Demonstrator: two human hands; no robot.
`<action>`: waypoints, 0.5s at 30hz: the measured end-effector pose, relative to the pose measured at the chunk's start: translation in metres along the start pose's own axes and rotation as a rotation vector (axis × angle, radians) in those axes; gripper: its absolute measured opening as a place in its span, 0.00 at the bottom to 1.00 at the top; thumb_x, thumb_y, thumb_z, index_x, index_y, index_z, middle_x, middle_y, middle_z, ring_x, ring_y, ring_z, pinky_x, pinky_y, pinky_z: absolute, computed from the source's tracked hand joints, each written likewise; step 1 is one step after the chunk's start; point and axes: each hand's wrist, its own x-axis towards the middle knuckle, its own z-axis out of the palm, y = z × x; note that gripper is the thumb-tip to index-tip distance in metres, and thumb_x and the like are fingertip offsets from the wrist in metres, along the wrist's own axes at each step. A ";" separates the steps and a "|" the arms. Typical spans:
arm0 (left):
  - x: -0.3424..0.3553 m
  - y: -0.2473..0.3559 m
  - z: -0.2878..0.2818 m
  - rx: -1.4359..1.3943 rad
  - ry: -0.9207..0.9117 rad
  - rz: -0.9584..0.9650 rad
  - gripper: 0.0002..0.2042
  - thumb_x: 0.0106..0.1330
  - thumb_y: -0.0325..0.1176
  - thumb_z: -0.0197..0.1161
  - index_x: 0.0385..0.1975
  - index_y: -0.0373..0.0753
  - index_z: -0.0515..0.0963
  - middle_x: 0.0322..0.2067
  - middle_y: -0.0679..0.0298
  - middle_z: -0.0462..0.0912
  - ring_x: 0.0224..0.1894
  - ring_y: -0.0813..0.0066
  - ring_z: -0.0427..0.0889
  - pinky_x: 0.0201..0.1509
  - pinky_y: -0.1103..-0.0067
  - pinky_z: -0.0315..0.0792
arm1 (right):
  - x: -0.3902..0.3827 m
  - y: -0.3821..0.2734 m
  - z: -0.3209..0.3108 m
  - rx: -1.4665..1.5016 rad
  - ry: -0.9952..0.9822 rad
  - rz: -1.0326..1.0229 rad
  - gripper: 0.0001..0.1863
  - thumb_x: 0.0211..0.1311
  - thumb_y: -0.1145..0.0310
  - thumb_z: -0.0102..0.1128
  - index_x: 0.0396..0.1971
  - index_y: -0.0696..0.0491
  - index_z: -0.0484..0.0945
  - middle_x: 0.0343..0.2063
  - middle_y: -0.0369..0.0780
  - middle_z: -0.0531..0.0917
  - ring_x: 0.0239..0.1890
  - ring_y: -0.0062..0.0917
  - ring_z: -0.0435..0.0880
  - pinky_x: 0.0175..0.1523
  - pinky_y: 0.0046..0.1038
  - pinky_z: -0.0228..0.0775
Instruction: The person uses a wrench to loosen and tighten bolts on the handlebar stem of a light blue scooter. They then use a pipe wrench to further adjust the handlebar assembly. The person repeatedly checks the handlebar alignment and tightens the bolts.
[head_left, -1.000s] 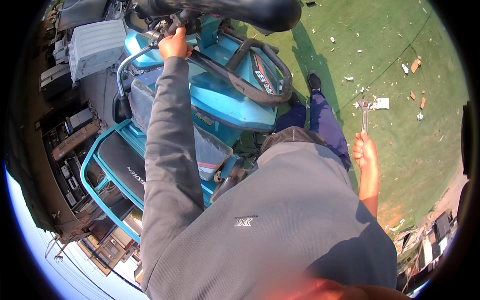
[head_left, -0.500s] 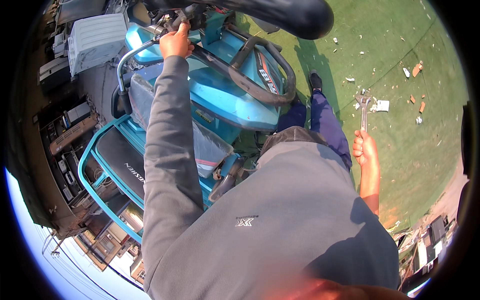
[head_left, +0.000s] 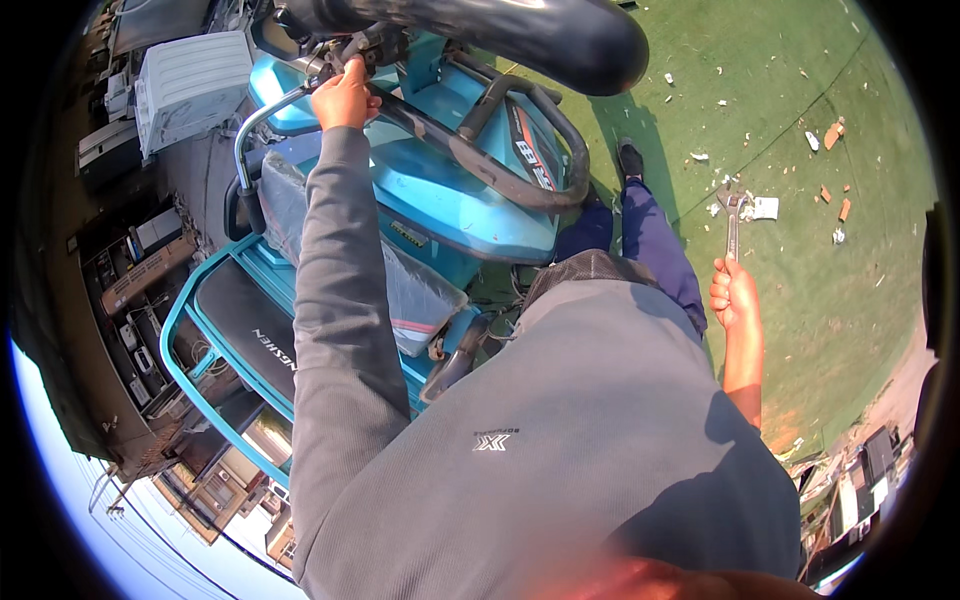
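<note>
My left hand (head_left: 343,98) reaches up to a dark metal fitting (head_left: 362,45) at the front of a blue vehicle (head_left: 460,205). Its fingers are closed about the fitting's lower end; the exact grip is partly hidden. Down at my right side, my right hand (head_left: 736,295) is wrapped round the handle of a metal adjustable wrench (head_left: 733,225), whose jaws point away from me. A thick black rounded tube (head_left: 540,38) spans the top of the view, close to the fitting. Below my left hand a dark bent bar (head_left: 450,150) crosses the blue bodywork.
A black seat back (head_left: 240,305) in a blue frame is at the left, near a plastic-wrapped seat (head_left: 420,300). White scraps and orange fragments (head_left: 833,136) litter the green ground (head_left: 800,290). A white ribbed box (head_left: 195,85) stands at the far left.
My left hand has shifted slightly left at the fitting. The black tube appears a little lower and further left. My right hand keeps the wrench, moved slightly right.
</note>
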 end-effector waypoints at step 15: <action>-0.037 -0.026 -0.026 -1.076 -0.442 -0.221 0.18 0.63 0.28 0.51 0.52 0.31 0.67 0.40 0.52 0.78 0.38 0.60 0.82 0.38 0.72 0.80 | -0.039 -0.018 0.040 -0.445 -0.027 -0.172 0.16 0.77 0.54 0.42 0.40 0.53 0.68 0.15 0.26 0.58 0.12 0.11 0.52 0.14 0.19 0.43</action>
